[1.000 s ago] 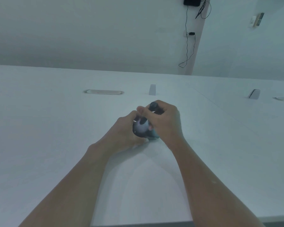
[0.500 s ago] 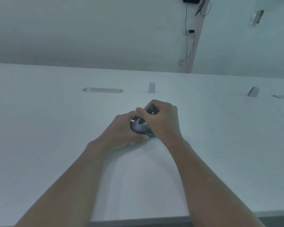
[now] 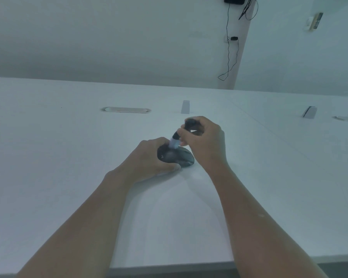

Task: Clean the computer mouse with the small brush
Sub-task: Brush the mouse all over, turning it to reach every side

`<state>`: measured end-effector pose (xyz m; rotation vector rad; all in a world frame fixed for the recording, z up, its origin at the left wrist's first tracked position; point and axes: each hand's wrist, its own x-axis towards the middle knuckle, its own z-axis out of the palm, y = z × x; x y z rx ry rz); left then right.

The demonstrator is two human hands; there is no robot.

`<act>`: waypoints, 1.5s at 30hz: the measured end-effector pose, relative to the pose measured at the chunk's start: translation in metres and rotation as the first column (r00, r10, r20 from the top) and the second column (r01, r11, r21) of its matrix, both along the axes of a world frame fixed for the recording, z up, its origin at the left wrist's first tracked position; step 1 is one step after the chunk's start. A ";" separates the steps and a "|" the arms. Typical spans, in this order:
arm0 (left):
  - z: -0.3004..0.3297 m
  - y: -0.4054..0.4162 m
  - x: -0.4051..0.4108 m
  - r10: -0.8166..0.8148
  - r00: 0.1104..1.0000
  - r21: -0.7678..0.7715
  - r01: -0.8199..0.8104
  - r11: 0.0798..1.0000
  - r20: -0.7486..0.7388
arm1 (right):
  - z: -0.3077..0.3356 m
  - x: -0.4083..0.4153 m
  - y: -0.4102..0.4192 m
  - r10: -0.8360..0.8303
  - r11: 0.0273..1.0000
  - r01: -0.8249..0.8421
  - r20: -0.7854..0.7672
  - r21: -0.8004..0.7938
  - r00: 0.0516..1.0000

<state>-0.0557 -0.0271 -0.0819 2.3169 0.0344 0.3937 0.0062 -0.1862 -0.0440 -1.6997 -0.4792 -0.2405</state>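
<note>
Two hands, left [image 3: 149, 157] gripping mouse [image 3: 177, 157], right [image 3: 205, 141] pinching brush [image 3: 174, 140]

Office: white desk [image 3: 68, 157] with cable grommet [image 3: 126, 109].

A white table [image 3: 68, 157] bears an oval grommet [image 3: 126, 109]; a black cable [image 3: 229, 57] hangs behind.

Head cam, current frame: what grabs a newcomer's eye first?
The two bare hands meeting mid-table: the left hand steadies a dark computer mouse on the white table, while the right hand holds a small brush, its pale bristles down on the mouse's top. Next, the black cable dangling down the wall at upper right, and the oval cable slot in the tabletop behind the hands.
</note>
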 end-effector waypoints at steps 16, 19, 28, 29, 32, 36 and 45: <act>-0.004 0.004 0.002 0.009 1.000 0.033 -0.010 0.999 0.015 | -0.015 0.015 0.001 -0.252 0.915 0.274 0.109 -0.295 0.961; -0.004 0.004 0.002 0.003 1.000 0.020 -0.003 1.000 0.005 | -0.011 0.013 -0.003 -0.256 0.937 0.280 0.135 -0.210 0.957; -0.004 0.002 -0.013 -0.062 0.998 0.064 0.061 0.996 0.024 | -0.015 0.014 -0.003 -0.193 0.961 0.210 0.105 -0.181 0.975; -0.004 0.003 -0.016 -0.068 0.997 0.062 0.066 0.996 0.034 | -0.016 0.015 -0.004 -0.209 0.959 0.220 0.083 -0.178 0.975; -0.005 0.002 -0.020 -0.113 0.992 0.130 0.106 0.986 0.054 | -0.015 0.013 -0.006 -0.168 0.978 0.165 -0.015 -0.125 0.986; -0.003 -0.003 -0.023 -0.121 0.991 0.187 0.107 0.977 0.065 | -0.012 0.006 -0.011 -0.065 0.998 0.066 -0.081 0.011 0.995; -0.003 -0.009 -0.026 -0.054 0.997 0.271 0.036 0.962 0.062 | -0.018 0.003 -0.015 -0.133 0.989 0.137 -0.073 0.054 0.988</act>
